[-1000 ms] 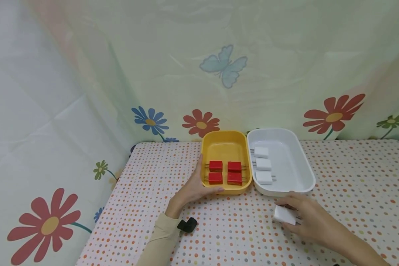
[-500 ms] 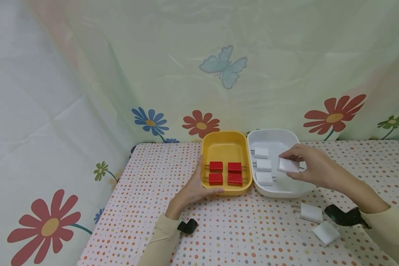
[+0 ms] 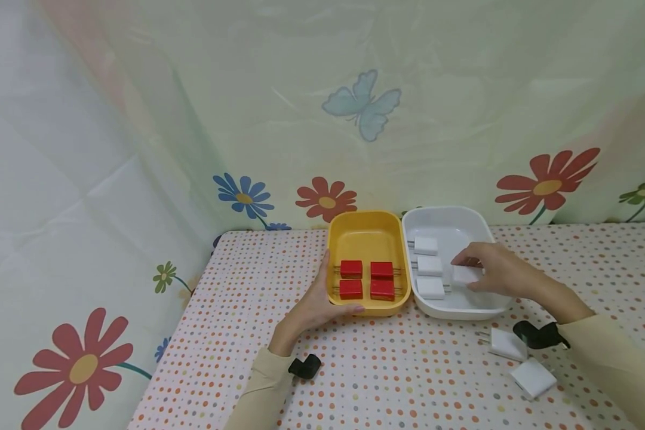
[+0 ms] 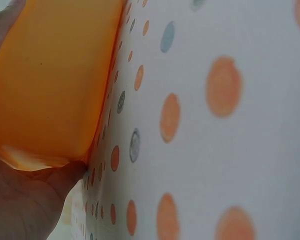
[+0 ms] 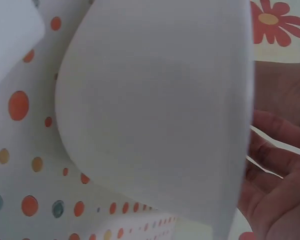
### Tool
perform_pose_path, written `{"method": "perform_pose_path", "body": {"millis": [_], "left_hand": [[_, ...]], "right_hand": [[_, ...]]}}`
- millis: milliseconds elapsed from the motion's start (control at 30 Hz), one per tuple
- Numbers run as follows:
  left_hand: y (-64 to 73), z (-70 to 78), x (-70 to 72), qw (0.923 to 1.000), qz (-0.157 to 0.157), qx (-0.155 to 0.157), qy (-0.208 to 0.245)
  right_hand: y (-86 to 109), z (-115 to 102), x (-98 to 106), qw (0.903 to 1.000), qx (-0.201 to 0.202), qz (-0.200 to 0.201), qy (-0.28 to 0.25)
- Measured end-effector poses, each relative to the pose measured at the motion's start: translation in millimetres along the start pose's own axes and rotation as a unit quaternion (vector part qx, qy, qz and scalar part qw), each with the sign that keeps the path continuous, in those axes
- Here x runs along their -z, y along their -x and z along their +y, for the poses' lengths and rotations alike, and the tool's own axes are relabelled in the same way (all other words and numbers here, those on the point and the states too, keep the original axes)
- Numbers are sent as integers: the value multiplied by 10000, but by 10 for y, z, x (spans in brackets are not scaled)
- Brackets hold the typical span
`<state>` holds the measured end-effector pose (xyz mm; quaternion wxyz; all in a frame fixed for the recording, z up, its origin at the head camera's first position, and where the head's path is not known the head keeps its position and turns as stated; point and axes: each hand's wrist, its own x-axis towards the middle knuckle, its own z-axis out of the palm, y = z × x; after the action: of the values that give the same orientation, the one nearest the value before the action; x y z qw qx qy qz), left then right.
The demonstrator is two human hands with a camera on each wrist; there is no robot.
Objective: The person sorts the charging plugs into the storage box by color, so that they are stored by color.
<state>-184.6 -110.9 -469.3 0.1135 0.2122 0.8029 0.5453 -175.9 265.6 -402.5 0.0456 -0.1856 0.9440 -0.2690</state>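
Note:
My left hand [image 3: 312, 304] holds the near left corner of a yellow tray [image 3: 365, 239], thumb along its front and fingers along its side. Several red charger plugs [image 3: 351, 269] lie in that tray. Inside the white tray [image 3: 451, 227] beside it, my right hand [image 3: 502, 272] pinches a white charger plug [image 3: 464, 275] low over the floor; whether it touches bottom I cannot tell. Three more white plugs [image 3: 429, 266] line the tray's left side. In the right wrist view the white tray's outer wall [image 5: 155, 100] hides the held plug and part of the hand.
Two white charger plugs [image 3: 507, 344] lie on the dotted tablecloth [image 3: 398, 370] in front of the white tray, near my right forearm. The trays stand side by side, close to a flowered curtain [image 3: 435, 119] at the table's back edge.
My right hand has lifted the white charger plug from the table in front, carried it over the white tray's rim and lowered it inside. The left hand keeps its hold on the yellow tray.

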Motion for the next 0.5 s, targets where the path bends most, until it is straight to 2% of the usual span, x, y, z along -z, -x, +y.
{"method": "perform_pose_path", "body": {"millis": [267, 500], "left_hand": [[14, 4, 3, 9999, 20, 97, -120], [15, 6, 1, 9999, 6, 54, -89]], "right_hand": [[-8, 44, -101, 9988, 0, -487, -32], [-29, 47, -163, 9982, -185, -555, 119]]}}
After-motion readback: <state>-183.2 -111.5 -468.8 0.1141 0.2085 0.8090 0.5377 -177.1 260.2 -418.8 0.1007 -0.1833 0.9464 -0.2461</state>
